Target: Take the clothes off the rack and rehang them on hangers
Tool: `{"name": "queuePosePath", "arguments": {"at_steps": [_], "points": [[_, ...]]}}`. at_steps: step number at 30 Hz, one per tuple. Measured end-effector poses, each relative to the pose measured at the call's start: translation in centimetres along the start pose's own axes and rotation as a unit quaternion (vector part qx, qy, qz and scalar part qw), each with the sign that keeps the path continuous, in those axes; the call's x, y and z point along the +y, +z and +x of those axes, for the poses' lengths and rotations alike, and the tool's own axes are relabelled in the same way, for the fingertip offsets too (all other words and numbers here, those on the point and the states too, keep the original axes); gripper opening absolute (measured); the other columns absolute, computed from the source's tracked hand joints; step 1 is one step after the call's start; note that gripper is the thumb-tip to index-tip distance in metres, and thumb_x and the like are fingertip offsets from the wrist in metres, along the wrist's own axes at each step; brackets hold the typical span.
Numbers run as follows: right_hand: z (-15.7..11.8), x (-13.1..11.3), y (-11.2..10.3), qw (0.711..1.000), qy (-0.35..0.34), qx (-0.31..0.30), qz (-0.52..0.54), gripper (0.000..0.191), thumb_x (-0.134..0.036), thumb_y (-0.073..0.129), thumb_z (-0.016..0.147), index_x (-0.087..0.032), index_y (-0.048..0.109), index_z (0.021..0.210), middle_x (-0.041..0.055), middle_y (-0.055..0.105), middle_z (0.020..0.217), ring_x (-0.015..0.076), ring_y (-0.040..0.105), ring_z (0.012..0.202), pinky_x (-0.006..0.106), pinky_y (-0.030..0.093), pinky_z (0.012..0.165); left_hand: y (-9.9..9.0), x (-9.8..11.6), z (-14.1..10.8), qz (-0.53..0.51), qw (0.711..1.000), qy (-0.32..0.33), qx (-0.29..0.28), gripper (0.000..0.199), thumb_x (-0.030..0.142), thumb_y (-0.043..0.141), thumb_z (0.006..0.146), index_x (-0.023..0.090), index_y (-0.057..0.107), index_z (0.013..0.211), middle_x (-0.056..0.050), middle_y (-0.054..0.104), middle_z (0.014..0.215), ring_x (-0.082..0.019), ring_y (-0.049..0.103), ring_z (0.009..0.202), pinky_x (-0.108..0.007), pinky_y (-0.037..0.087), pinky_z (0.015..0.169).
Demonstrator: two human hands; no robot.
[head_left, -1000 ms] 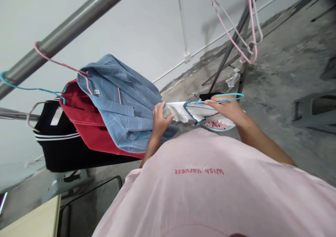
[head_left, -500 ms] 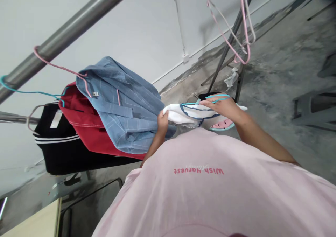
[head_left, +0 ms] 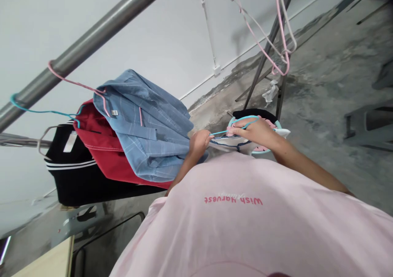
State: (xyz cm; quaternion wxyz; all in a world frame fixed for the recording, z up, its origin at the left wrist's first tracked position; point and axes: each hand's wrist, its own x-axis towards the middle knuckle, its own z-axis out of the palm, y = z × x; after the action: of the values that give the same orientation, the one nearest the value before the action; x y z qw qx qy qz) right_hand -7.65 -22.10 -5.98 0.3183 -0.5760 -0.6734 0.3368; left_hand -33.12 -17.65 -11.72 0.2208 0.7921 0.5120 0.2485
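Inside the curled fingers [head_left: 245,123] of the right hand [head_left: 260,133], a teal wire hanger [head_left: 245,116] is threading through a white top [head_left: 229,143], the left hand [head_left: 199,143] is pinching its end with fingers pressed together, and beyond them a blue shirt [head_left: 144,125] is hanging from a metal rail [head_left: 92,43].

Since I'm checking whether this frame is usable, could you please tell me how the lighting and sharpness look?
In the head view, the light is soft and even, without harsh glare; a faint shadow falls on the wall; the wide lens tilts the scene and makes the pink shirt loom; the left hand and right hand on the teal hanger look fairly sharp.
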Motion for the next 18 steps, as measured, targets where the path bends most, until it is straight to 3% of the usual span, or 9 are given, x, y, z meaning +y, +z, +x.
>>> {"name": "queuePosePath", "arguments": {"at_steps": [3, 7, 8, 11, 13, 16, 18], "points": [[0.1, 0.2, -1.3, 0.999, -0.040, -0.015, -0.027, 0.038, -0.058, 0.063, 0.081, -0.021, 0.063, 0.072, 0.0043, 0.058, 0.067, 0.0187, 0.051, 0.068, 0.028, 0.034, 0.060, -0.7, -0.3, -0.5, 0.018, 0.999, 0.002, 0.044, 0.040, 0.054, 0.047, 0.096, 0.022, 0.067, 0.082, -0.008, 0.064, 0.079, -0.025, 0.059, 0.084, -0.037, 0.043, 0.087], [0.0, 1.5, -4.8, 0.996, -0.070, 0.023, -0.056, 0.040, -0.057, 0.061, 0.081, -0.019, 0.059, 0.070, 0.0077, 0.061, 0.077, 0.0201, 0.052, 0.076, 0.029, 0.039, 0.068, -3.9, -1.4, -1.3, 0.038, 0.977, 0.001, 0.209, 0.041, 0.046, 0.041, 0.099, 0.021, 0.061, 0.074, -0.004, 0.060, 0.074, -0.021, 0.056, 0.077, -0.034, 0.041, 0.080], [-0.2, 1.7, -5.5, 0.997, -0.066, 0.006, -0.043, 0.042, -0.058, 0.061, 0.081, -0.018, 0.057, 0.069, 0.0076, 0.060, 0.075, 0.0196, 0.052, 0.075, 0.029, 0.039, 0.067, -4.6, -1.6, -1.4, 0.034, 0.970, -0.004, 0.239, 0.038, 0.043, 0.042, 0.098, 0.021, 0.060, 0.074, -0.004, 0.059, 0.074, -0.020, 0.056, 0.077, -0.033, 0.041, 0.080], [-1.3, 1.0, -6.6, 0.985, -0.059, -0.139, 0.079, 0.045, -0.061, 0.063, 0.079, -0.017, 0.059, 0.070, 0.0065, 0.058, 0.072, 0.0176, 0.051, 0.069, 0.028, 0.040, 0.063, -5.7, -1.4, -1.4, 0.011, 0.960, -0.002, 0.278, 0.030, 0.038, 0.045, 0.097, 0.020, 0.060, 0.079, -0.004, 0.059, 0.079, -0.020, 0.057, 0.082, -0.033, 0.043, 0.085], [-2.1, -0.1, -6.6, 0.966, -0.035, -0.168, 0.192, 0.044, -0.060, 0.069, 0.075, -0.016, 0.059, 0.072, 0.0054, 0.056, 0.071, 0.0163, 0.051, 0.067, 0.027, 0.039, 0.058, -5.6, -0.7, -1.4, 0.004, 0.953, 0.016, 0.303, 0.027, 0.040, 0.045, 0.097, 0.019, 0.062, 0.094, -0.008, 0.062, 0.098, -0.022, 0.057, 0.100, -0.036, 0.042, 0.096], [-2.9, -2.0, -6.4, 0.941, 0.047, -0.073, 0.327, 0.044, -0.057, 0.076, 0.068, -0.018, 0.056, 0.069, 0.0016, 0.048, 0.062, 0.0117, 0.043, 0.053, 0.025, 0.030, 0.047, -5.2, 0.5, -1.8, 0.022, 0.928, 0.039, 0.370, 0.040, 0.045, 0.048, 0.096, 0.017, 0.055, 0.124, -0.016, 0.049, 0.132, -0.026, 0.045, 0.129, -0.042, 0.034, 0.112], [-3.1, -3.2, -6.5, 0.918, 0.074, -0.019, 0.389, 0.040, -0.051, 0.078, 0.064, -0.018, 0.057, 0.069, 0.0008, 0.047, 0.059, 0.0107, 0.040, 0.046, 0.025, 0.026, 0.043, -5.0, 1.3, -2.4, 0.033, 0.914, 0.049, 0.402, 0.044, 0.044, 0.048, 0.097, 0.016, 0.050, 0.131, -0.018, 0.044, 0.137, -0.027, 0.041, 0.133, -0.044, 0.030, 0.116]]}}
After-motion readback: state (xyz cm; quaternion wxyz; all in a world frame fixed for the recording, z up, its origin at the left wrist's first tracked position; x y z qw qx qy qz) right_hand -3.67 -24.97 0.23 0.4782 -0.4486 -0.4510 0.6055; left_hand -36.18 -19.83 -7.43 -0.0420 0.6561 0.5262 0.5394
